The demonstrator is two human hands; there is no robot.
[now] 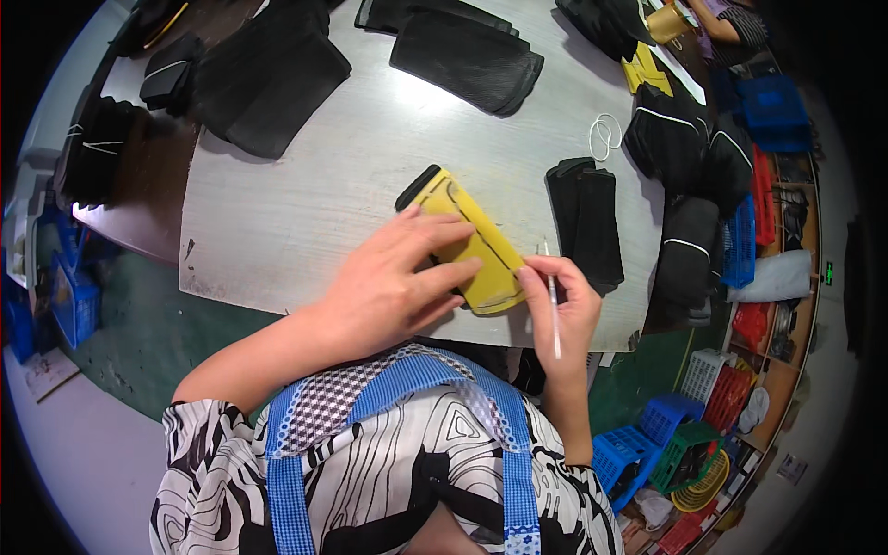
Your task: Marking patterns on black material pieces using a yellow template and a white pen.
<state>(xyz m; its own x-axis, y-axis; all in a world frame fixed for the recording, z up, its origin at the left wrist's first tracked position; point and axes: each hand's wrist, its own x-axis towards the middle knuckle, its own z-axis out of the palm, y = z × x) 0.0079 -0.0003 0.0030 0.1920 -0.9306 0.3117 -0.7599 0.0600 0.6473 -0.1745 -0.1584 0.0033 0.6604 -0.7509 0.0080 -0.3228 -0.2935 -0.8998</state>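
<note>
A yellow template (pixel 483 261) with dark slots lies slantwise on a black fabric piece (pixel 418 187), whose end sticks out at the upper left. Across the template my left hand (pixel 407 268) rests with its fingers spread, pressing it down. At the template's lower right edge is my right hand (pixel 562 296), its fingers closed round a thin white marking pen (pixel 554 310). The pen points up and away from me, and its upper tip stands clear of the template. Right of my hands lies a small stack of black fabric pieces (pixel 587 222).
Larger black fabric stacks (pixel 462 60) lie at the table's far side, more (pixel 268 83) at the far left. Tied black bundles (pixel 680 231) and a white cord loop (pixel 605 137) sit at the right. Blue crates (pixel 629 458) stand on the floor. Another person's arm (pixel 717 23) shows far right.
</note>
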